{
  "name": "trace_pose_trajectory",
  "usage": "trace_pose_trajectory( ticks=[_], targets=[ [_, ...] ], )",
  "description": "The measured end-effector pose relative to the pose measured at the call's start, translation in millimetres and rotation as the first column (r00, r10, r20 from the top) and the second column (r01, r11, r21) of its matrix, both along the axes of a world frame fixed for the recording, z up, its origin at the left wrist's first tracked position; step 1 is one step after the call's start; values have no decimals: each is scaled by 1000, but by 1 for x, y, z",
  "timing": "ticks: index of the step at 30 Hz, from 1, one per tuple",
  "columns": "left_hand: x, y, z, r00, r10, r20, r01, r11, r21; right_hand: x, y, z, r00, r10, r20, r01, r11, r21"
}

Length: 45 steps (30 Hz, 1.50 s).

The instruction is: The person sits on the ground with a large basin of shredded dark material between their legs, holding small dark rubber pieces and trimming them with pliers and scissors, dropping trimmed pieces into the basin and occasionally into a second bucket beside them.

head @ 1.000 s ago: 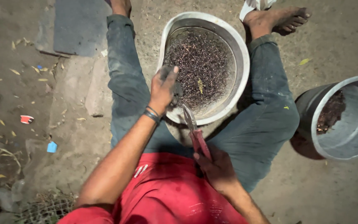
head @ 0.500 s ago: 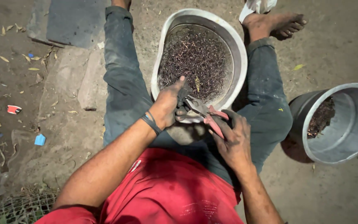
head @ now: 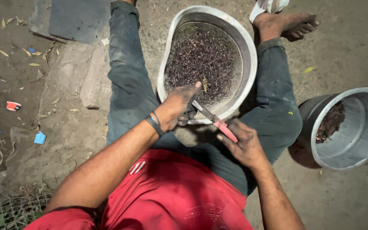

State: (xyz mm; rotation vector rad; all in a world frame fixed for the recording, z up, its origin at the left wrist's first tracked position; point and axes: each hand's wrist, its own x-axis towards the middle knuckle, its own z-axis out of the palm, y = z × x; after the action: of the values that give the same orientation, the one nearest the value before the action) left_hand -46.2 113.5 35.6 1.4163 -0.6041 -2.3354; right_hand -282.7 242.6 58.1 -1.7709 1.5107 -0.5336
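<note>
R hand (head: pixel 244 147) has a closed grip on the red handle of the cutters (head: pixel 216 121); L hand (head: pixel 180 106) pinches sth small at the blades, can't tell what. I see both over the near rim of the big basin (head: pixel 249 72) of dark wire bits, smaller bucket (head: pixel 365 127) to the R. Looks mid-snip; next needs steady squeeze, fingers clear.

the person wears a red short-sleeved shirt (head: pixel 171 196) with small white marks on the chest, dusty dark blue-grey jeans (head: pixel 128 81), and 2 thin dark bands (head: pixel 153 123) on the left wrist. both hands look soot-smudged; the feet are bare.
</note>
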Motion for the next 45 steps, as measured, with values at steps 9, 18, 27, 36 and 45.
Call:
trace_pose_trajectory(
  ticks=[9,18,27,36,45],
  targets=[
    [10,1,-4,965,-124,-230,115,992,-54,25,40,-32,497,-567,656,-171,678,715],
    [4,0,-3,806,-171,-567,218,976,17,30,54,-37,184,-612,769,-319,703,636],
    [-3,0,-18,984,-41,-172,56,995,85,57,35,-35,927,-327,185,339,940,-33],
    [2,6,-20,999,9,-32,-10,999,-40,50,25,-22,938,-242,-249,191,959,-211],
    [19,0,-17,811,-224,-540,125,969,-213,47,45,-24,129,-691,712,-317,651,690]
  ],
)
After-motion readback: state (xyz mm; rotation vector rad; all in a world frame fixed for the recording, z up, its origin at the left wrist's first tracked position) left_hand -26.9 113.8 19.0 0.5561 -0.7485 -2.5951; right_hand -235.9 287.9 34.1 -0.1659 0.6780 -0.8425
